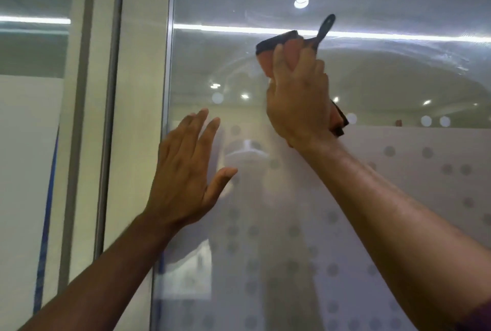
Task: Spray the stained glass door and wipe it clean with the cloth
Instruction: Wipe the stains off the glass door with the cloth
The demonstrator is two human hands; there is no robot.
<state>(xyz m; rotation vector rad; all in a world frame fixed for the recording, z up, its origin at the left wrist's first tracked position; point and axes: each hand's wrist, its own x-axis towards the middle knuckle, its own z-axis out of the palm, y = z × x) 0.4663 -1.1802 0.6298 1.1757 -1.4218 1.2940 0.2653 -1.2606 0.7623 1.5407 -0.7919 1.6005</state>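
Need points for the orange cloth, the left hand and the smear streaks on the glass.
orange cloth point(268, 61): head view, on the exposed fold above the gripping fingers.
left hand point(183, 179): head view, on the back of the open hand.
smear streaks point(449, 58): head view, on the whitish arc at upper right.

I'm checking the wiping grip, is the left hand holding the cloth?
No, the left hand is open and flat by the glass door; the right hand grips the cloth.

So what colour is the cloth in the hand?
Orange-pink with a dark edge; the cloth shows best in the head view.
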